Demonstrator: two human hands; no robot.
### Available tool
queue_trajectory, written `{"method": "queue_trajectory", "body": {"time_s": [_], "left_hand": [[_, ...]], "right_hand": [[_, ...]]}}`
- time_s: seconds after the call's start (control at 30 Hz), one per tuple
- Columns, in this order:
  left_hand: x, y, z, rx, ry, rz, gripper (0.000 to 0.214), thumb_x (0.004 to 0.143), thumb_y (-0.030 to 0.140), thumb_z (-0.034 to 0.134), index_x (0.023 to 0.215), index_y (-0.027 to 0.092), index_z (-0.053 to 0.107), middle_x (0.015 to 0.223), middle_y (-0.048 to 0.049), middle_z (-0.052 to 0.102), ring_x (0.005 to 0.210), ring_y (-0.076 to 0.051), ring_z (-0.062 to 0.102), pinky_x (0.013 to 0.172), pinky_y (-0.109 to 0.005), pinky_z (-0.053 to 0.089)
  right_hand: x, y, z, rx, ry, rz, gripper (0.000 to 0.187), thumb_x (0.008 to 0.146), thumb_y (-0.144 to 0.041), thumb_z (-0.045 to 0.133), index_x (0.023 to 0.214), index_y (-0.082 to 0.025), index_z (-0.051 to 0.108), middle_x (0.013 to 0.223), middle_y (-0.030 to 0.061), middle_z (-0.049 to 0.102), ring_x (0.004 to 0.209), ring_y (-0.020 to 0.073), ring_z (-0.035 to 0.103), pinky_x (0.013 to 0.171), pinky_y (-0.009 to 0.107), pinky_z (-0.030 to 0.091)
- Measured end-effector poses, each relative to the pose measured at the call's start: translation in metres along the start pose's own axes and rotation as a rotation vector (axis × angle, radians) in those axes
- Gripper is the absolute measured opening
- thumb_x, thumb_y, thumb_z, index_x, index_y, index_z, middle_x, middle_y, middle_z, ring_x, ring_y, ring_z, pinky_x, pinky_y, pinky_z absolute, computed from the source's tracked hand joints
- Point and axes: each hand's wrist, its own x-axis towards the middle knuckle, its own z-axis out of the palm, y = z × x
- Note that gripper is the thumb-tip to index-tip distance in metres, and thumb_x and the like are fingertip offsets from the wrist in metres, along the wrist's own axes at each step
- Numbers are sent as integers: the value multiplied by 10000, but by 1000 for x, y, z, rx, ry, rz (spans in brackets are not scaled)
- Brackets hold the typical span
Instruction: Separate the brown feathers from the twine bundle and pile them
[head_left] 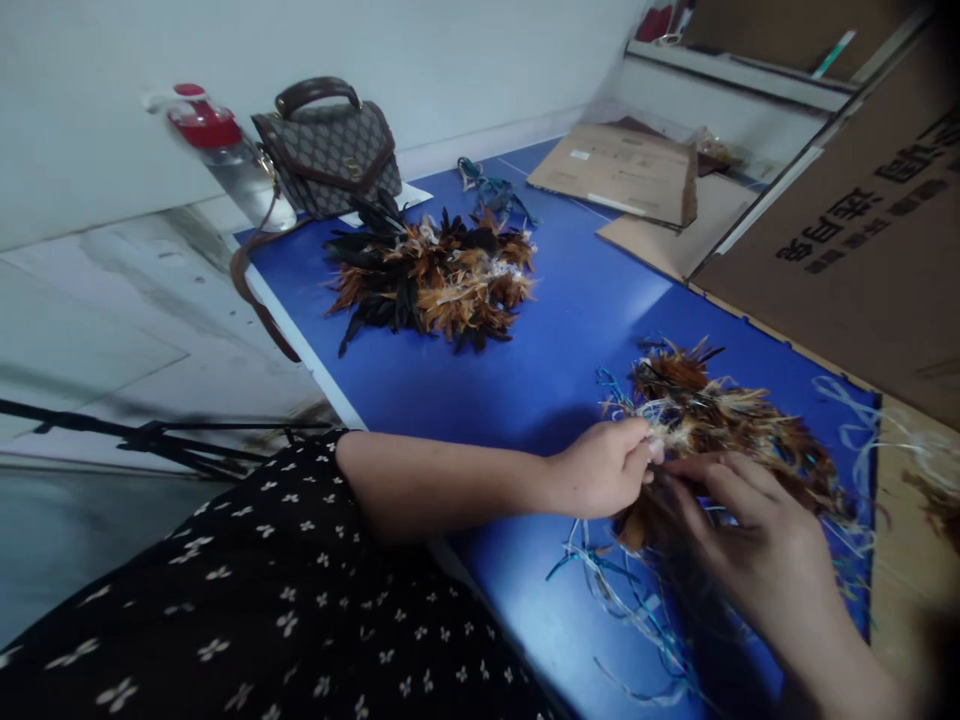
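Note:
A loose heap of brown, orange and black feathers (739, 420) lies on the blue table (555, 340) at the right, mixed with thin blue and pale strings (630, 600). My left hand (600, 468) pinches a small tuft of feathers at the near edge of that heap, fingers closed. My right hand (750, 535) rests on the same heap just beside it, fingertips pressed together on feathers. A second, larger feather pile (435, 275) sits farther back on the table.
A patterned handbag (330, 145) with a brown strap and a clear bottle with a red cap (217, 145) stand at the table's far corner. Flattened cardboard (622, 170) and a big cardboard box (862, 250) line the right side. A black tripod leg (150, 435) lies on the floor.

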Motion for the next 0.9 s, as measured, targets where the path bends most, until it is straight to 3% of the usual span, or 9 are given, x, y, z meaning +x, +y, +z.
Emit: {"method": "queue_trajectory", "body": {"time_s": [0.1, 0.27, 0.37, 0.53, 0.6, 0.67, 0.77, 0.9], "left_hand": [[3, -1, -4, 110, 34, 86, 215, 1118, 192, 557, 911, 240, 588, 846, -8, 652, 827, -169, 614, 850, -344, 509], [6, 0, -7, 81, -43, 79, 287, 1158, 302, 569, 877, 245, 563, 776, 21, 573, 755, -158, 530, 782, -341, 461], [5, 2, -8, 57, -105, 100, 289, 1177, 307, 562, 903, 230, 610, 801, 12, 608, 768, -152, 559, 800, -333, 486], [6, 0, -9, 95, -186, 84, 245, 1150, 273, 620, 915, 209, 644, 801, 15, 633, 769, -142, 583, 767, -303, 513], [7, -1, -8, 79, -192, 78, 224, 1154, 263, 614, 942, 202, 657, 809, 14, 641, 774, -134, 594, 773, -294, 529], [7, -3, -7, 7, -134, 66, 237, 1170, 263, 580, 949, 203, 639, 820, 11, 638, 767, -123, 601, 770, -287, 542], [9, -4, -3, -211, -6, -29, 255, 1197, 280, 520, 954, 216, 562, 862, 3, 658, 727, -106, 636, 729, -279, 565], [13, -5, 0, -356, 106, -132, 266, 1229, 313, 469, 993, 215, 545, 871, 9, 652, 658, -88, 620, 688, -269, 572]], "right_hand": [[-1, 0, -1, -8, 14, 34, 184, 1102, -475, 774, 1081, -305, 842, 977, 38, 857, 845, 240, 823, 790, 389, 672], [-7, 6, -6, 15, 50, 123, 186, 1113, -475, 757, 1119, -310, 842, 1065, 29, 874, 905, 231, 833, 853, 375, 669], [-8, 7, -2, 7, 81, 162, 209, 1119, -480, 737, 1127, -300, 841, 1108, 43, 876, 944, 240, 838, 877, 380, 679], [-7, 6, 3, 67, 92, 103, 130, 1101, -402, 784, 1102, -287, 846, 1081, 44, 872, 939, 232, 836, 850, 361, 691], [-7, 11, 3, 73, 112, 117, 117, 1101, -381, 797, 1137, -294, 867, 1124, 40, 884, 989, 236, 842, 915, 376, 694], [-9, 22, 2, -4, 166, 163, 159, 1106, -399, 795, 1181, -292, 886, 1166, 51, 894, 1033, 257, 845, 998, 422, 684], [-15, 45, 5, -212, 250, 169, 225, 1117, -431, 758, 1151, -260, 901, 1126, 70, 901, 980, 265, 844, 959, 437, 679], [-21, 69, 17, -331, 178, 125, 273, 1130, -421, 689, 1189, -267, 907, 1098, 89, 868, 949, 262, 808, 883, 435, 676]]}}
